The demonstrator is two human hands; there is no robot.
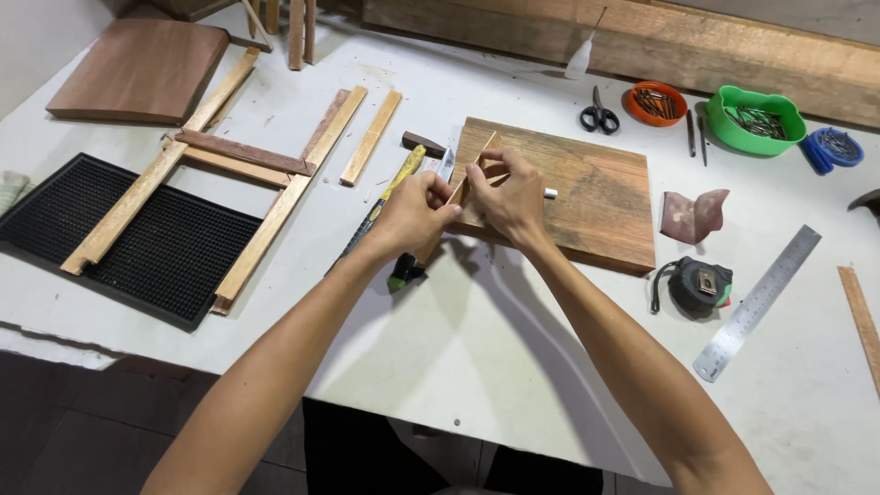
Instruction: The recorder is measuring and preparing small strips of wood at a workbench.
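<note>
My left hand (414, 213) and my right hand (511, 197) both grip a thin, light wooden strip (479, 158) that slants up over the left edge of a flat wooden board (596, 197). The fingers of both hands pinch the strip near its lower part. A hammer (396, 197) with a yellow and green handle lies on the white table just under my left hand, its dark head (422, 142) near the board's corner.
A wooden slat frame (229, 174) rests partly on a black ribbed mat (137, 243) at left. Scissors (599, 116), an orange bowl (654, 101), a green bowl (757, 117) and a blue lid (832, 147) of nails stand at the back right. Sandpaper (694, 215), a tape measure (697, 286) and a steel ruler (757, 302) lie right.
</note>
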